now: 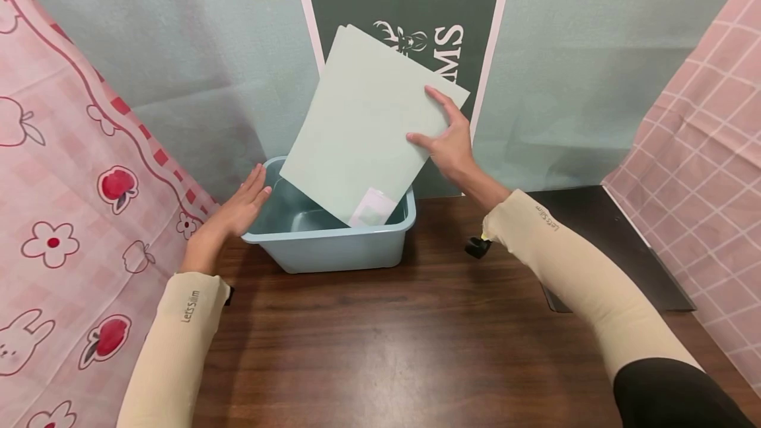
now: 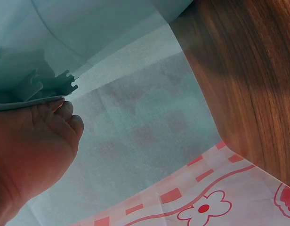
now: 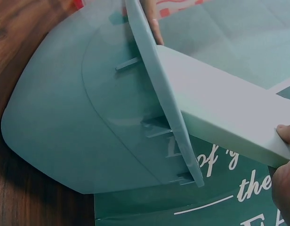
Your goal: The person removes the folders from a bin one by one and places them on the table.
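Right hand [image 1: 452, 147] grips pale box [image 1: 368, 117], tilted at blue tub's [image 1: 345, 253] mouth — left hand [image 1: 240, 207], I note, fingers extended at the rim.

Your head view looked forward and down from the near side of the tabletop [image 1: 368, 335], standing farthest off and taking in its back edge and both wrists. Your left wrist view sat close by your left hand [image 2: 36, 146], turned on its side, and faced the tabletop's back left corner; its dim picture made the exact tilt hard to judge. Your right wrist view, also turned sideways, looked left along the back edge, near the blue basin [image 3: 55, 108]. Both wrist views shared that basin; the head and right wrist views shared the pale box [image 3: 225, 99].
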A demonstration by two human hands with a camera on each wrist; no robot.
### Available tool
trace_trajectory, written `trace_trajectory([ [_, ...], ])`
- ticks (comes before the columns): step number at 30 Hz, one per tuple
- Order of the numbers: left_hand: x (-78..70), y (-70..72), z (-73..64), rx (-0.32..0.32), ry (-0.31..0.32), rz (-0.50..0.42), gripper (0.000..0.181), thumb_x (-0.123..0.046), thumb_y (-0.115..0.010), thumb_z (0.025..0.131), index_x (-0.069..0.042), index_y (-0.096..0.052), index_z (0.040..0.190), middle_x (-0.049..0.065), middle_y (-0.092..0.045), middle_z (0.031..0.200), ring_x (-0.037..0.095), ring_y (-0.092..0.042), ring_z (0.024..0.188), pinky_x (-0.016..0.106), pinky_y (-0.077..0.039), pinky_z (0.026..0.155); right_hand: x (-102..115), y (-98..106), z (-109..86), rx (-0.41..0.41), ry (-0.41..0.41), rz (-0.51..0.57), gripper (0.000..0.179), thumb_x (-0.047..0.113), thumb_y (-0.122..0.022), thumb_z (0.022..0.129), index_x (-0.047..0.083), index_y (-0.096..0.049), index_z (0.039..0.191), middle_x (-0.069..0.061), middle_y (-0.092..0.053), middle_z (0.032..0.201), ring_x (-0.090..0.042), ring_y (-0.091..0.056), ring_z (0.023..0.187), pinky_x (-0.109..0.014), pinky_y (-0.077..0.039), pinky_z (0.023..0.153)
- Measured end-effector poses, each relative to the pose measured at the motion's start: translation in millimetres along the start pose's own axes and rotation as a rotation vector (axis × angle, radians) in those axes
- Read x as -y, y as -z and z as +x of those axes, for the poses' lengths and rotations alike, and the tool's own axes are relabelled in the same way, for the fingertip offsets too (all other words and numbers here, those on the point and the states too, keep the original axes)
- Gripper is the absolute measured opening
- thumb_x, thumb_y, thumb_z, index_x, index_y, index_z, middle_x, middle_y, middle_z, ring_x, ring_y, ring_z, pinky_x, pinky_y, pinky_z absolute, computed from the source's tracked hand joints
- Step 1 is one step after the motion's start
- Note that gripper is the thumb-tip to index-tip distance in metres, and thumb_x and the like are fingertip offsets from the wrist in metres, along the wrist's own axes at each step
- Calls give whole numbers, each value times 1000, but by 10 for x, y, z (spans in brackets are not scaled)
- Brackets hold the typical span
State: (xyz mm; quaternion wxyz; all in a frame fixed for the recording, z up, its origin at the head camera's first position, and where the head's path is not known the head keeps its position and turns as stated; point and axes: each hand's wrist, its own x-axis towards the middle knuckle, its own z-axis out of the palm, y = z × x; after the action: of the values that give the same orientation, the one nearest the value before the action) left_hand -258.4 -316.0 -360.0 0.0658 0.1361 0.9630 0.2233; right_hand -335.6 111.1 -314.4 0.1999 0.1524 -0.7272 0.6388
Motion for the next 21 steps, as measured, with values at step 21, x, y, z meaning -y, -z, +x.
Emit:
trace_trajectory([
  [21, -20, 7, -30, 6, 5, -55, 70, -39, -24, 118, -4, 10, 167, 18, 17, 176, 41, 11, 163, 63, 0, 129, 2, 242, -38, -77, -82, 142, 92, -13, -90, 75, 23, -58, 154, 0, -52, 155, -19, -47, 130, -33, -51, 101],
])
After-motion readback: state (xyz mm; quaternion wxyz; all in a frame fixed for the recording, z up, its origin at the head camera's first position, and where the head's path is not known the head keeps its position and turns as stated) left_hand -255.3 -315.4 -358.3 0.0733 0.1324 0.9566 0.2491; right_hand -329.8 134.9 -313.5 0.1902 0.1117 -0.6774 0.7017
